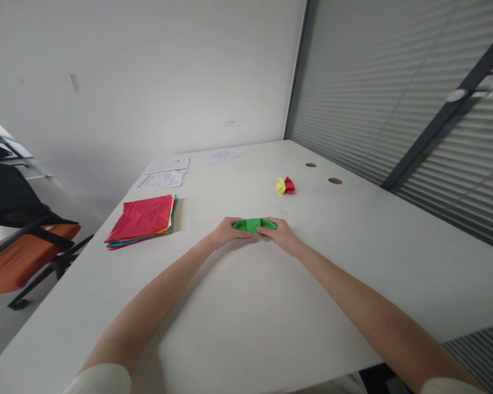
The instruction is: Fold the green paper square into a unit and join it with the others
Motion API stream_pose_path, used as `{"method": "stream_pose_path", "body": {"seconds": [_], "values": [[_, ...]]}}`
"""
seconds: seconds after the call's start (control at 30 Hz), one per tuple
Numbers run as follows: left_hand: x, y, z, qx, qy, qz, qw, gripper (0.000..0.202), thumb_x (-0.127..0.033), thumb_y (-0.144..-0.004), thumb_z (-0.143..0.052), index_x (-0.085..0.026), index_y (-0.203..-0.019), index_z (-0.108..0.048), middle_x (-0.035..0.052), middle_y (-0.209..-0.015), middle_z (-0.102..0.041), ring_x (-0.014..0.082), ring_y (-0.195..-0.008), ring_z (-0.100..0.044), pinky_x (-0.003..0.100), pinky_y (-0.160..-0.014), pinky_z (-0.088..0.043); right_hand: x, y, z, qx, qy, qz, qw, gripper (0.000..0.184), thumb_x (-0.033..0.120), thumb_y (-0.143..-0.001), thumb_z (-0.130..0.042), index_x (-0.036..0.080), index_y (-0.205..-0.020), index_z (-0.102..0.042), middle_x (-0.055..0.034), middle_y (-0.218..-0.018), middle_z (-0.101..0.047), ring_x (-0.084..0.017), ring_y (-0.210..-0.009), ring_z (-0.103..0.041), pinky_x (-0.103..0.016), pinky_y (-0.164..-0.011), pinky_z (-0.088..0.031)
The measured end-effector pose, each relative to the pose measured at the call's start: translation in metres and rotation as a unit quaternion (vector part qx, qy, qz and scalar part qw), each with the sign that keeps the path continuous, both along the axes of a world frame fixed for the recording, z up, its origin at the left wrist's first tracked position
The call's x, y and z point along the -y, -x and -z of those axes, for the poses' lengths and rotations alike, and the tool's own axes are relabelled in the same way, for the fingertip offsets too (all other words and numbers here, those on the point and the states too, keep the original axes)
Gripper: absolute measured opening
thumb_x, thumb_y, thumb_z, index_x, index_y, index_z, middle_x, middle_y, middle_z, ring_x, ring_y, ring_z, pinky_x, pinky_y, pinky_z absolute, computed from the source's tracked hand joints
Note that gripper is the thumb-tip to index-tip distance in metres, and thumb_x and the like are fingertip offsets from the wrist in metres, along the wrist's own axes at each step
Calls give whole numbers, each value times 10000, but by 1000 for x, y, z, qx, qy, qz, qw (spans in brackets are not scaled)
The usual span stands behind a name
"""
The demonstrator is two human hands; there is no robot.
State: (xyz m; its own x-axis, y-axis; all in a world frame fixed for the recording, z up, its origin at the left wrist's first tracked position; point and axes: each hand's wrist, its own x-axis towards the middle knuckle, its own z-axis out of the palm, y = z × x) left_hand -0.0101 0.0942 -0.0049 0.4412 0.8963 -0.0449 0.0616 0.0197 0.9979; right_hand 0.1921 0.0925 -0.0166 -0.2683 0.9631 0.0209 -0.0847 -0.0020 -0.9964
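Observation:
A folded piece of green paper is held between my two hands over the middle of the white table. My left hand grips its left end, with fingers wrapped around the edge. At the right end, my right hand is closed on the paper, its thumb lying near the front edge. The green piece is long and narrow with creases across it. Beyond my right hand lie a yellow folded paper piece and a red folded paper piece, side by side and touching.
To the left lies a stack of coloured paper sheets, red on top. Printed sheets lie behind it, with another paper farther back. Two round holes pierce the tabletop at right. An orange chair stands left.

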Motion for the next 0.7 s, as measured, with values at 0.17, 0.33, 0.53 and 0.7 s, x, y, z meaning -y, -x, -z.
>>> {"method": "stream_pose_path", "body": {"seconds": [0.17, 0.33, 0.53, 0.7], "values": [[1, -4, -3, 69, 67, -16, 995, 392, -342, -633, -811, -65, -868, -664, 78, -772, -673, 132, -681, -628, 318, -759, -500, 0, -1, 0, -1, 8, -11, 1000, 410, 441, -622, -798, 138, -877, -691, -21, -687, -692, -133, -608, -634, -248, -581, -516], [4, -6, -7, 79, 74, -26, 994, 398, -343, -628, -816, -52, -858, -671, 91, -775, -678, 124, -659, -621, 313, -748, -502, -1, -2, 2, 21, -10, -14, 1000, 392, 430, -621, -804, 140, -867, -707, -21, -682, -693, -138, -611, -632, -255, -600, -523], [5, -8, -7, 51, 37, -34, 997, 380, -279, -595, -832, -59, -866, -680, 64, -728, -670, 124, -649, -601, 293, -703, -479, 2, 0, -4, -3, -11, -13, 1000, 422, 480, -642, -769, 160, -910, -704, -13, -719, -689, -139, -614, -636, -271, -620, -541], [2, -6, -6, 65, 46, -45, 996, 329, -259, -596, -824, -64, -812, -671, 42, -687, -647, 120, -639, -592, 290, -695, -471, -3, -3, -5, 53, -19, 34, 998, 453, 577, -723, -645, 145, -844, -707, -38, -657, -661, -152, -558, -612, -272, -526, -511]]}}
